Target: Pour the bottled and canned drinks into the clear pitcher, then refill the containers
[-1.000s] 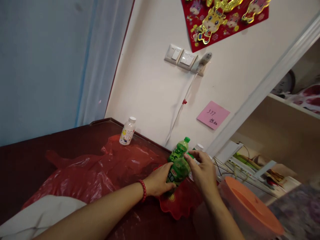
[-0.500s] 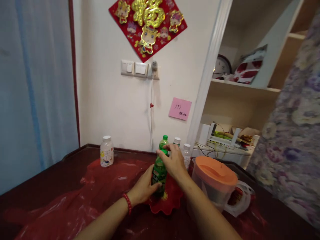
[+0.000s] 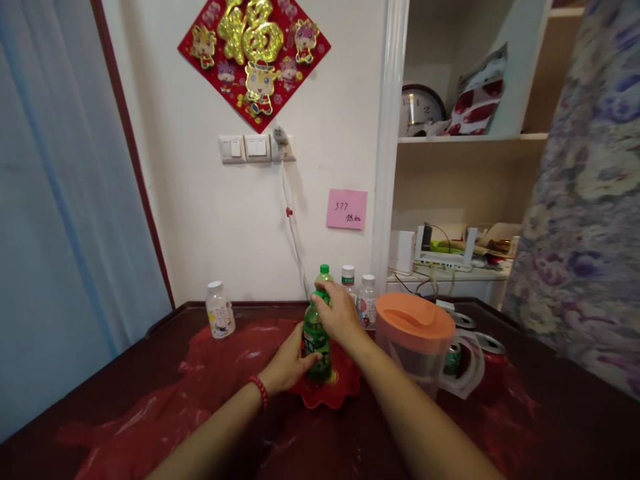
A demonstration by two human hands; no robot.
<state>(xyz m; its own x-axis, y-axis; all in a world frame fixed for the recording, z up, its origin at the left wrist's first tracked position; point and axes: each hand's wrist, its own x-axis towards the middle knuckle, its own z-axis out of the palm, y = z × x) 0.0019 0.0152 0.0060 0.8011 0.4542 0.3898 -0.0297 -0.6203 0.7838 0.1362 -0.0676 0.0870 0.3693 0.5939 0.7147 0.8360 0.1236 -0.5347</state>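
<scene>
A green-labelled drink bottle (image 3: 316,343) stands upright on a red scalloped plate (image 3: 320,399). My left hand (image 3: 287,363), with a red bead bracelet on the wrist, is wrapped round the bottle's lower body. At the top, my right hand (image 3: 337,312) has its fingers closed round the green cap (image 3: 319,295), which they partly cover. Whether the cap is loose I cannot tell. Just behind stands another bottle with a green cap (image 3: 325,270), mostly hidden by my right hand.
A clear pitcher with an orange lid (image 3: 415,317) stands right of my right forearm, with cans (image 3: 493,353) beyond its handle. White-capped bottles (image 3: 367,301) stand behind, and another white-capped bottle (image 3: 221,312) is at the left. Red plastic film (image 3: 225,373) covers part of the dark table.
My view has turned and levelled, so the wall things sit farther left and the cans show beside the pitcher. Both hands keep their hold on the bottle and its cap.
</scene>
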